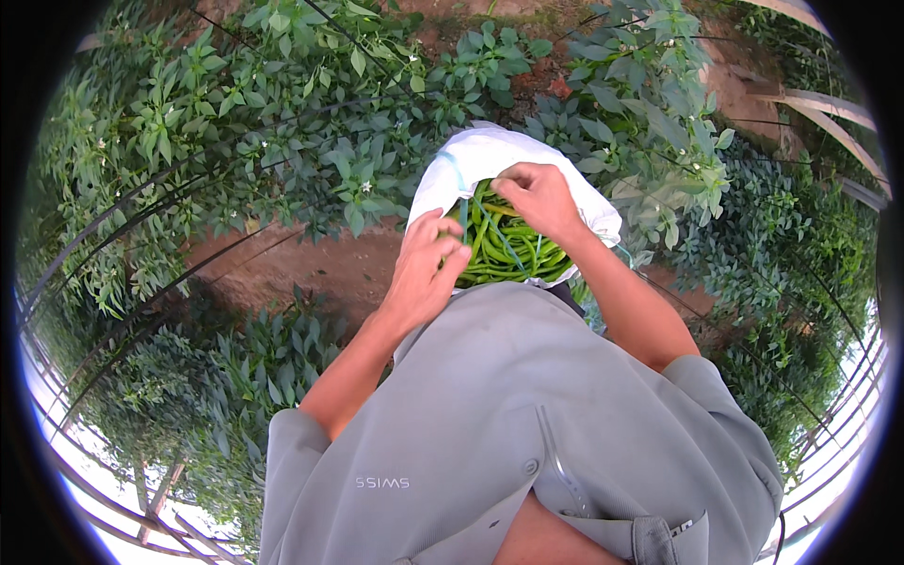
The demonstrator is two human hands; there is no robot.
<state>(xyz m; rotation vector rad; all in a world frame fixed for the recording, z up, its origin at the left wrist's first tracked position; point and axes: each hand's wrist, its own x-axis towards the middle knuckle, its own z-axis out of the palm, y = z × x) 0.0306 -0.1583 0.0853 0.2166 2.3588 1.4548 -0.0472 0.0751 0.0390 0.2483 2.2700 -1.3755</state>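
Note:
A white woven sack (504, 143) stands with its mouth open in front of my body. It is filled with long green chili peppers (508, 247), and strands of blue-green string (506, 243) cross over them. My right hand (544, 200) reaches over the peppers from the right, thumb and fingers pinched together near the far rim; what lies between the fingertips is too small to make out. At the left rim is my left hand (428, 268), its fingers loosely bent and apart, close to a vertical piece of the string. Its fingertips seem to hold nothing.
Leafy pepper plants (226, 122) with small white flowers grow on both sides and beyond the sack. Dark thin lines (141, 212) run through them at the left. Bare brown soil (282, 268) shows between rows. Pale wooden strips (829, 108) stand at the far right.

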